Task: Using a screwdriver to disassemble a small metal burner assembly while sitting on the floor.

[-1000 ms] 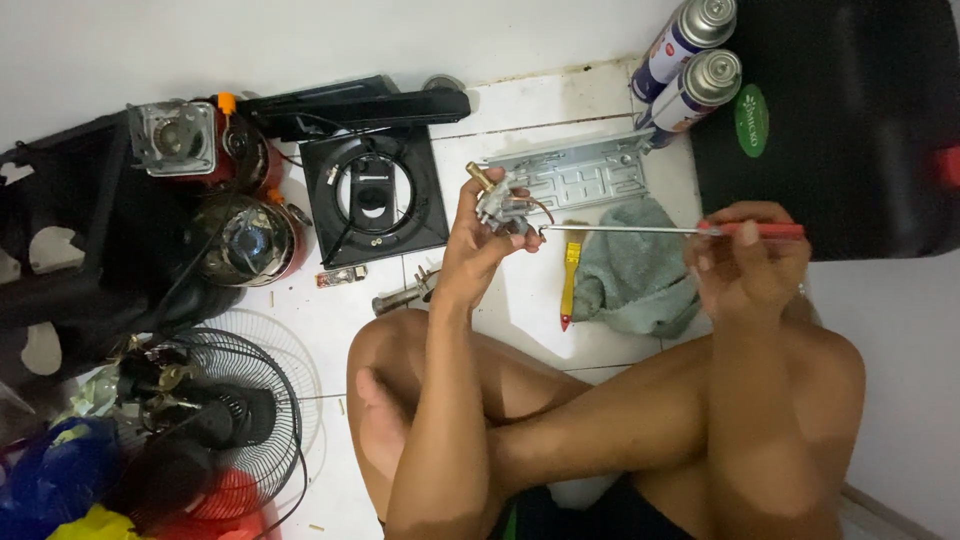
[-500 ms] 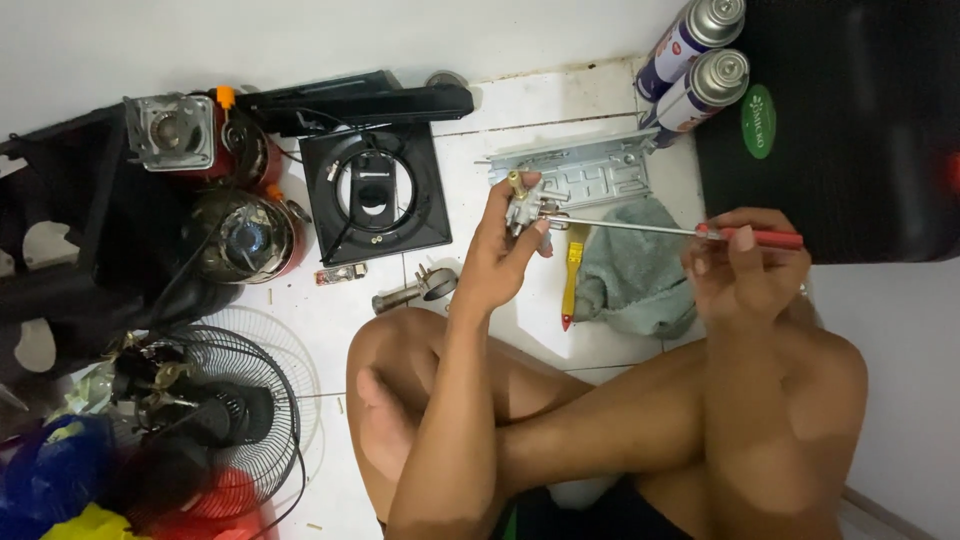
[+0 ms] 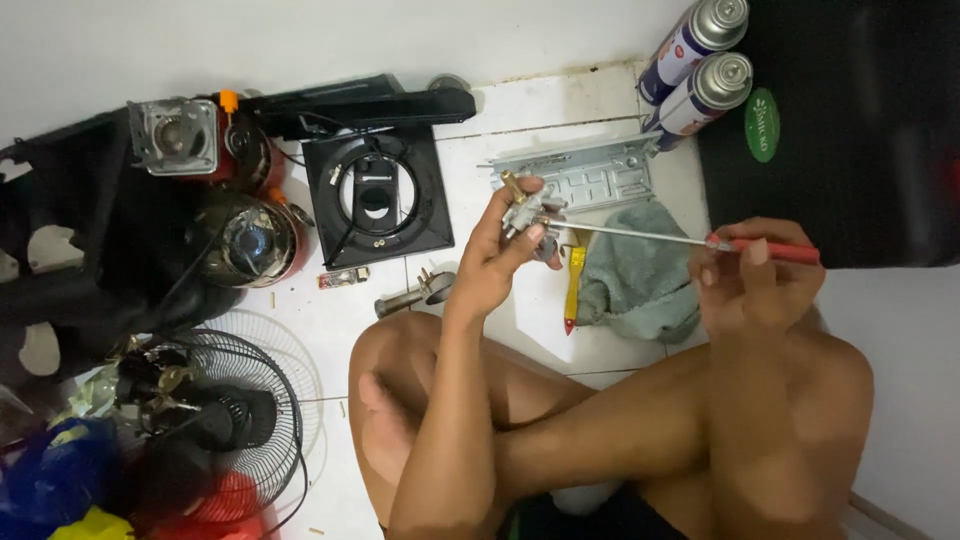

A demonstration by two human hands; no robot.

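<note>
head view: a person sits cross-legged on the white tiled floor [image 3: 560, 110], knees up, both hands raised over the lap so the work sits straight under the eyes.

the left hand [image 3: 505, 245] is curled shut around a small metal valve part [image 3: 522, 212] with a brass tip, thumb and fingers pinching it from both sides; it is held up off the floor, just near of the grey metal bracket [image 3: 590, 178], probably to keep it steady against the tool. the right hand [image 3: 755, 280] is closed round the red handle of a long screwdriver [image 3: 690, 240], fingers pressed together on the grip. the thin shaft runs leftward, nearly level, and its tip meets the valve part in the left hand, so the two hands brace one another.

on the floor beneath the shaft lie a crumpled grey cloth [image 3: 640, 280] and, just to its left, a yellow-handled tool [image 3: 573, 290]. near the left wrist lies a small metal fitting [image 3: 415, 293]. farther left sits a black square burner plate [image 3: 378, 200] with a round opening, and beyond it red and metal stove parts [image 3: 215, 160]. two spray cans [image 3: 700, 65] lie at the far right, beside a black case [image 3: 850, 120]. a fan with a wire guard [image 3: 215, 420] stands at the near left.
</note>
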